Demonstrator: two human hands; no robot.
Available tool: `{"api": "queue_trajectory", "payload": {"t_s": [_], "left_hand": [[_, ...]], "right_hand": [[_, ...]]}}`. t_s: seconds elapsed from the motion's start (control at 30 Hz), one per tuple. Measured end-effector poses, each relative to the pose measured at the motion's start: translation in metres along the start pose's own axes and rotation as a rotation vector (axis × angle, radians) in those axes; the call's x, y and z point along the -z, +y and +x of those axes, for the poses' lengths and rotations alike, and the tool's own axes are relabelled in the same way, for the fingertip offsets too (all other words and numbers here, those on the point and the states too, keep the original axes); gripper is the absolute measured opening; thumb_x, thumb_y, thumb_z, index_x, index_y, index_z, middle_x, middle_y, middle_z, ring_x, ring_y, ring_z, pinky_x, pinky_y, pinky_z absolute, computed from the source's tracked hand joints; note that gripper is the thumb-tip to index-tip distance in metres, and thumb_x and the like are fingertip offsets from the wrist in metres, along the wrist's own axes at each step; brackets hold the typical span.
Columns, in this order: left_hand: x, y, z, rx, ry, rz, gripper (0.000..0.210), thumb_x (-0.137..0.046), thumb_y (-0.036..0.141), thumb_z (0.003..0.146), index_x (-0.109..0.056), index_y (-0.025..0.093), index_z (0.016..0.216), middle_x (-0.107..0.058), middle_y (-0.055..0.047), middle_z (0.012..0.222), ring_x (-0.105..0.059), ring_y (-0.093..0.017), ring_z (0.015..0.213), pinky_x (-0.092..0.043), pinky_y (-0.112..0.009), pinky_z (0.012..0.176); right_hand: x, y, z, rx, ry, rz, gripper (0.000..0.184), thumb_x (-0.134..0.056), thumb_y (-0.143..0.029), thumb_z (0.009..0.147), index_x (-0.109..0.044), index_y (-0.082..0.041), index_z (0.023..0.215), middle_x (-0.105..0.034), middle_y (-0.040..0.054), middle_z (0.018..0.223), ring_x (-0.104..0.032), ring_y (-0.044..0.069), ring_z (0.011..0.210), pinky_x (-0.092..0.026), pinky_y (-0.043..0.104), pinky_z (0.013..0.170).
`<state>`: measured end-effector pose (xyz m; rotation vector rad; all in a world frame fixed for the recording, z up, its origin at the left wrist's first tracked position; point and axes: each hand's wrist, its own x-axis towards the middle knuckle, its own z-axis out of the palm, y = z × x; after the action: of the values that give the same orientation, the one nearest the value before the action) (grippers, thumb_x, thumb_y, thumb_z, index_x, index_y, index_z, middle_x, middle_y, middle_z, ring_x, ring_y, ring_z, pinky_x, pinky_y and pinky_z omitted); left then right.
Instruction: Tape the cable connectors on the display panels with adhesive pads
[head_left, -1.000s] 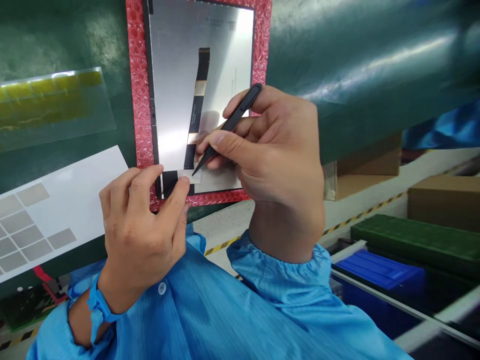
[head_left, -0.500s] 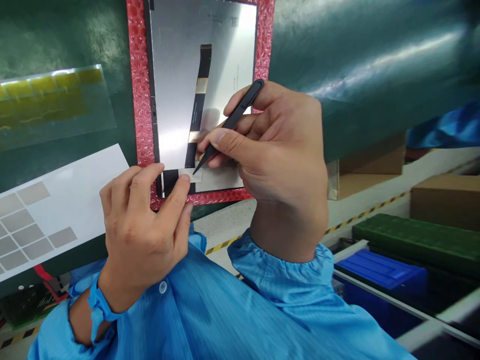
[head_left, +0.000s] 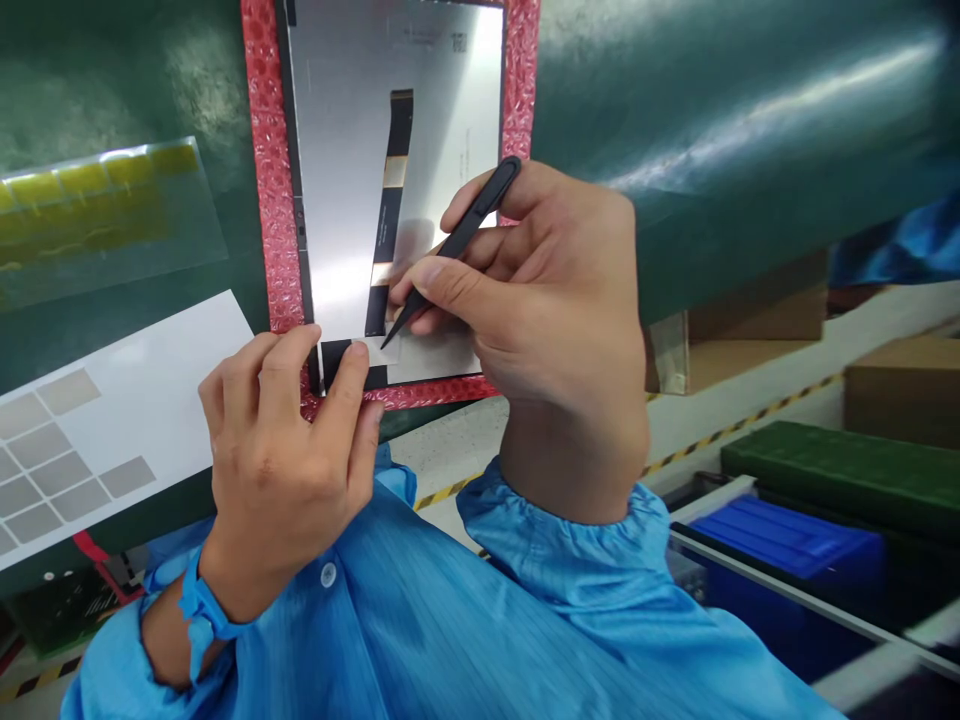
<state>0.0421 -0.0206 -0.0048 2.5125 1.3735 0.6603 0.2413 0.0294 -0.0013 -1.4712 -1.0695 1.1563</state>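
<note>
The pale strip (head_left: 388,356) lies at the near left of a silver panel (head_left: 337,180), long axis left to right, by the black ribbon's (head_left: 388,220) near end. The left hand (head_left: 281,460) has its index fingertip at the strip's left end, fingers loosely spread, gripping nothing; the right hand (head_left: 566,290) pinches dark tweezers (head_left: 465,232), tip just right of that fingertip. Red bubble wrap (head_left: 264,150) underlies the panel. Near right is a blue bin (head_left: 787,535), contents unclear.

Two hands (head_left: 281,465) (head_left: 559,300), one black tool (head_left: 474,222), one panel (head_left: 337,150), one white sheet (head_left: 176,385)
</note>
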Motion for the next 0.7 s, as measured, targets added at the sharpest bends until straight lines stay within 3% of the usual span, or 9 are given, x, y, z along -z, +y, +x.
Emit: {"api": "queue_trajectory", "payload": {"t_s": [0.2,0.4,0.53,0.7], "left_hand": [[0.0,-0.001,-0.002,-0.015,0.016,0.069,0.045,-0.078,0.027,0.093,-0.077,0.015,0.136,-0.064,-0.026,0.138,-0.06,-0.048,0.127,-0.051,-0.064,0.103],[-0.001,-0.001,-0.002,-0.033,0.023,0.115,0.04,-0.075,0.028,0.096,-0.077,0.015,0.133,-0.064,-0.026,0.138,-0.058,-0.047,0.13,-0.049,-0.064,0.106],[-0.004,0.001,0.001,-0.064,-0.091,0.129,0.052,-0.074,0.042,0.1,-0.069,0.021,0.147,-0.057,-0.023,0.153,-0.05,-0.048,0.14,-0.035,-0.073,0.119],[0.001,0.006,0.001,-0.016,-0.194,0.143,0.055,-0.07,0.047,0.103,-0.06,0.032,0.156,-0.049,-0.018,0.167,-0.042,-0.046,0.152,-0.02,-0.077,0.125]], "right_hand": [[-0.004,-0.004,-0.002,-0.022,0.046,-0.058,0.029,-0.076,-0.009,0.085,-0.054,-0.025,0.094,-0.072,-0.0045,0.077,-0.075,0.016,0.067,-0.061,0.025,0.053],[0.007,0.004,-0.003,-0.011,0.163,0.011,0.028,-0.067,-0.003,0.081,-0.053,-0.026,0.09,-0.069,-0.0053,0.068,-0.073,0.016,0.06,-0.053,0.023,0.045],[0.007,0.016,-0.005,0.055,0.216,0.139,0.025,-0.07,-0.011,0.08,-0.052,-0.027,0.086,-0.068,-0.005,0.068,-0.072,0.016,0.059,-0.052,0.024,0.043],[0.004,0.025,-0.011,0.042,0.254,0.053,0.027,-0.075,-0.02,0.086,-0.052,-0.032,0.092,-0.069,-0.0049,0.073,-0.072,0.019,0.064,-0.057,0.032,0.048]]}}
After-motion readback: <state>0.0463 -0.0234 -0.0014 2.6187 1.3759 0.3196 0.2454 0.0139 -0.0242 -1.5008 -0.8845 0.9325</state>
